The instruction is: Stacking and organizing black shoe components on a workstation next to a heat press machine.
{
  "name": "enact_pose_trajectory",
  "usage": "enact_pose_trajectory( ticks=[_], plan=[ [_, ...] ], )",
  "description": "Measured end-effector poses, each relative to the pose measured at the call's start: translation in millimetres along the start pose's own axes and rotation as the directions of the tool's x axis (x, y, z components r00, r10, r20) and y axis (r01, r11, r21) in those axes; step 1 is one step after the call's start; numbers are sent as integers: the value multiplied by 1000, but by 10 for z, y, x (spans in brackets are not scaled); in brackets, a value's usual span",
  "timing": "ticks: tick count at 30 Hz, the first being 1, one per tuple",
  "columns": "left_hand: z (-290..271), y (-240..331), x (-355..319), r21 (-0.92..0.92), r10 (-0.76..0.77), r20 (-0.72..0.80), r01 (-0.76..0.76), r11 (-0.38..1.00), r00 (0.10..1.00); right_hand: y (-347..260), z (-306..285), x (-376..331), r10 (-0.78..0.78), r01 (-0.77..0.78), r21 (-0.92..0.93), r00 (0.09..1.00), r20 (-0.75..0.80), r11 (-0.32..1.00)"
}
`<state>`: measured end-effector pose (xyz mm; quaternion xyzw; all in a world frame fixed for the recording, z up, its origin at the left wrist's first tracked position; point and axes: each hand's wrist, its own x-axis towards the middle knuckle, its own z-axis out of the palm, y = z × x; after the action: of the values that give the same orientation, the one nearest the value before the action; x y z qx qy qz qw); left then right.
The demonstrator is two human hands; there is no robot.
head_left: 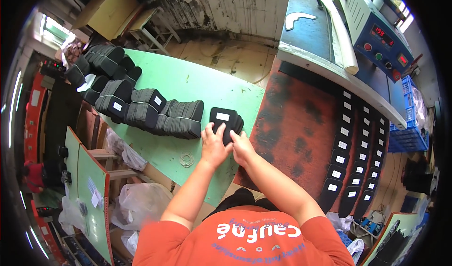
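A small stack of black rounded pads with a white label on top lies near the right edge of the green table. My left hand grips its near left side, fingers reaching onto the top pad. From the near right, my right hand closes on the stack's edge. Left of my hands, a long row of black pads stands on edge, packed together. Banded bundles of pads continue that row toward the far left. Some pale rubber bands lie on the table near my left forearm.
Right of me, a reddish, dark-stained board carries three columns of labelled black pads. Beyond it stands a machine with a blue control panel and a white tube. Plastic bags lie at lower left; a blue crate is far right.
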<state>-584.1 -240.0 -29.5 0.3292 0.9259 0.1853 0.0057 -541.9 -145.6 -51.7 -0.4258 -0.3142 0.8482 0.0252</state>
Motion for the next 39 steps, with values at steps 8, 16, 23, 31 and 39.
enact_pose_trajectory(
  ticks=[8, 16, 23, 31, 39],
  plan=[
    [13, -506, -33, -778, -407, 382, 526, 344, 830, 90, 78, 250, 59, -53, -134, 997, 44, 990],
    [-270, -304, -384, -956, -119, 278, 286, 56, 953, -27, 170, -508, -388, 463, -205, 864, 322, 862],
    [-810, -290, 198, -959, 44, -16, -28, 281, 999, -691, -153, -934, -460, 791, -522, 611, 644, 319],
    [-475, 1291, -462, -700, 664, 95, -425, 574, 742, -1246, -864, -493, -816, 520, -768, 577, -7, 374],
    [-377, 1119, -70, -905, -36, 82, 90, 416, 996, -927, -1085, -940, -512, 551, -79, 812, 280, 831]
  ],
)
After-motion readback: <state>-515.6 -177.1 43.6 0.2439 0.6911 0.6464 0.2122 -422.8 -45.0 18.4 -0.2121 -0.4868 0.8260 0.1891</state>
